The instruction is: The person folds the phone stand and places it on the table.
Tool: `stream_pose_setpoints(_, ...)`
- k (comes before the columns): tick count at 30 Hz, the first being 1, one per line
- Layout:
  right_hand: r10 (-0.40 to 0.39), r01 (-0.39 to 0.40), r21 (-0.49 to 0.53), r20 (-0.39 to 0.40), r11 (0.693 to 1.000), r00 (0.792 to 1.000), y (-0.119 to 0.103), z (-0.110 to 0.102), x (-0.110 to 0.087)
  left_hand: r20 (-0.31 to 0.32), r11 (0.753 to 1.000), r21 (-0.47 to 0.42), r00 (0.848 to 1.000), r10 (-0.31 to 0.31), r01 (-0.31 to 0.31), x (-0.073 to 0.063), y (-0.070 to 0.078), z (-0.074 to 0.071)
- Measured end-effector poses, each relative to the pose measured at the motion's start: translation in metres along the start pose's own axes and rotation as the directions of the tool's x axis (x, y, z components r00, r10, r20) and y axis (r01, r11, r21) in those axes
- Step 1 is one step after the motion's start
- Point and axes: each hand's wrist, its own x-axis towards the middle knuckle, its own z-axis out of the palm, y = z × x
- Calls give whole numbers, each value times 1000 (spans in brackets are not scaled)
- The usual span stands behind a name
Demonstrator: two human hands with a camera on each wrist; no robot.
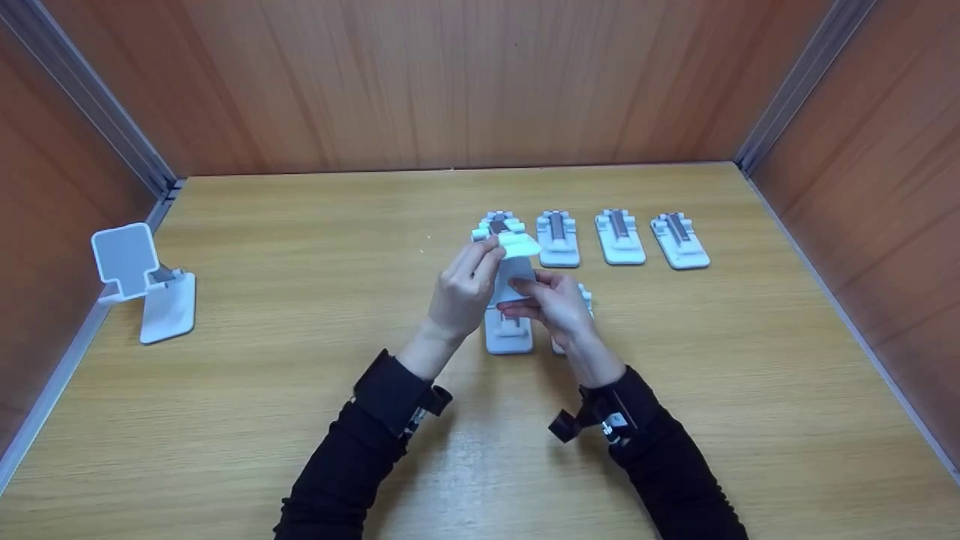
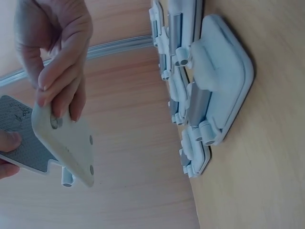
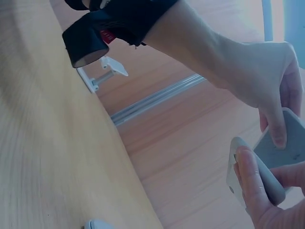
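Both hands hold a white folding phone stand [image 1: 514, 271] up off the table, its plate and base partly swung apart. My left hand [image 1: 466, 291] pinches the plate's edge, the thumb on its grey padded face [image 3: 291, 149]. The base [image 2: 71, 143], with small round feet on its underside, is gripped by my right hand [image 1: 561, 306], thumb on one side and fingers on the other. In the head view the plate's upper part looks brightly lit. Below the hands lies a folded stand [image 1: 508, 339]; another [image 1: 586, 295] is mostly hidden behind the right hand.
An unfolded stand [image 1: 169, 307] stands at the table's left edge. Folded stands [image 1: 557, 244] lie in a row toward the back right, one partly covered by the held stand. Wooden panels [image 1: 465, 82] wall the table on the back and both sides.
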Motion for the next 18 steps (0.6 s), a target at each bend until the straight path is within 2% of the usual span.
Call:
stream_pose_setpoints(10,-22,22,12,-3,1000,1000,-4,-1,-3,63,997,9,995,75,-76,-12,3,0)
stream_pose_setpoints(14,-35,38,-38,84,999,996,-8,-4,-5,48,999,-6,998,51,-51,-12,3,-2)
stream_pose_setpoints(18,-50,69,-78,222,995,974,-16,-8,-9,24,998,-56,1000,-9,10,-9,1,-4)
